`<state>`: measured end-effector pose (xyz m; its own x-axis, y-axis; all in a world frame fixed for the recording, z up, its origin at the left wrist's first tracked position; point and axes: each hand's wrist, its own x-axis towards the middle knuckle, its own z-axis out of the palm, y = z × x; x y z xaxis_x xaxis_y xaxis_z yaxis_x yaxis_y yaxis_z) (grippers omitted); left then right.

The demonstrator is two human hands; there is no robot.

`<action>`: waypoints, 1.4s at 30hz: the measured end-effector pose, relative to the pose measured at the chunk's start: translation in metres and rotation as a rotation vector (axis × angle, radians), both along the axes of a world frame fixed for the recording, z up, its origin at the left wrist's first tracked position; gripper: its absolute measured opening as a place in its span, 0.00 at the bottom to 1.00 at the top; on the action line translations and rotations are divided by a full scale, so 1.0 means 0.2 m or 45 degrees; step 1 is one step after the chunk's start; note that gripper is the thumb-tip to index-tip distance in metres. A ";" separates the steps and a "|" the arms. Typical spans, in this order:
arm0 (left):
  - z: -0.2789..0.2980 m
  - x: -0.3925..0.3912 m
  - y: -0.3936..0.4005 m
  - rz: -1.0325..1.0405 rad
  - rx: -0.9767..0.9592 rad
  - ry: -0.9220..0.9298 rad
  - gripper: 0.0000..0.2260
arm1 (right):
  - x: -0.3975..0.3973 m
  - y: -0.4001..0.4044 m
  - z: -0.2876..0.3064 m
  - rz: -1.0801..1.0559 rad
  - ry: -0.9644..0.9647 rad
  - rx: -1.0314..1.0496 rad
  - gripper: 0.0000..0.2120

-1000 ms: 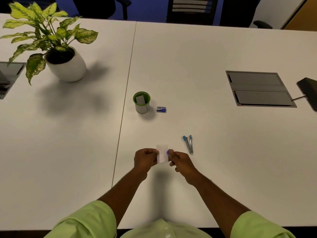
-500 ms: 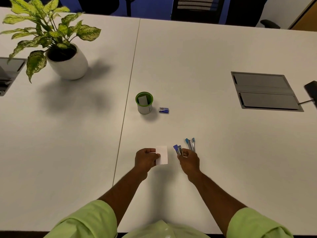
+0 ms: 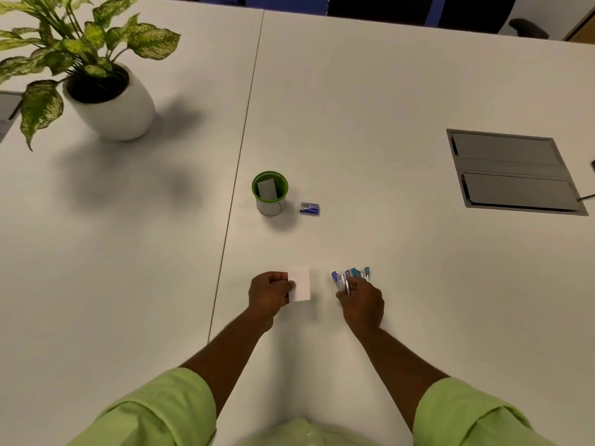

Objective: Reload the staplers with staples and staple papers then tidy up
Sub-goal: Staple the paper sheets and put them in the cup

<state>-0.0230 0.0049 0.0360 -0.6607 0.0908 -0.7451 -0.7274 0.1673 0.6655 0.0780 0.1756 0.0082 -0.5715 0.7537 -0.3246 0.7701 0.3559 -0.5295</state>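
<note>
My left hand [image 3: 269, 292] pinches a small white stack of papers [image 3: 300, 283] by its left edge, just above the table. My right hand [image 3: 362, 303] holds a purple stapler [image 3: 339, 280], and its fingers lie against a blue stapler [image 3: 360, 273] that rests on the table beside it. A green-rimmed cup [image 3: 269, 193] with a folded paper inside stands farther back. A small blue staple box [image 3: 309, 208] lies to the right of the cup.
A potted plant [image 3: 109, 101] in a white pot stands at the far left. A grey cable hatch [image 3: 514, 172] is set into the white table [image 3: 370, 123] at the right. A seam runs down the table left of my hands.
My right hand has moved right, away from the papers, with the purple stapler, and now lies beside the blue stapler. My left hand keeps the papers in about the same place.
</note>
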 end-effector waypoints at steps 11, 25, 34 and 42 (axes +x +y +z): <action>-0.04 -0.10 0.07 0.001 -0.011 -0.011 0.06 | 0.01 0.02 -0.05 0.063 0.025 0.053 0.11; 0.00 -0.11 0.09 0.159 0.154 -0.054 0.09 | -0.18 -0.12 0.13 -0.189 0.342 -1.224 0.08; 0.01 -0.17 0.10 0.119 0.091 0.050 0.17 | -0.32 -0.17 0.17 -0.332 0.529 -1.231 0.07; -0.04 -0.31 0.01 -0.255 -0.365 0.527 0.08 | -0.56 -0.04 0.22 -0.246 0.576 -1.013 0.04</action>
<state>-0.0858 0.0065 0.0273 -0.8948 0.0760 -0.4399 -0.3498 0.4929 0.7967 -0.0333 0.1668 0.0516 -0.6576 0.5001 -0.5634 0.4395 -0.3527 -0.8261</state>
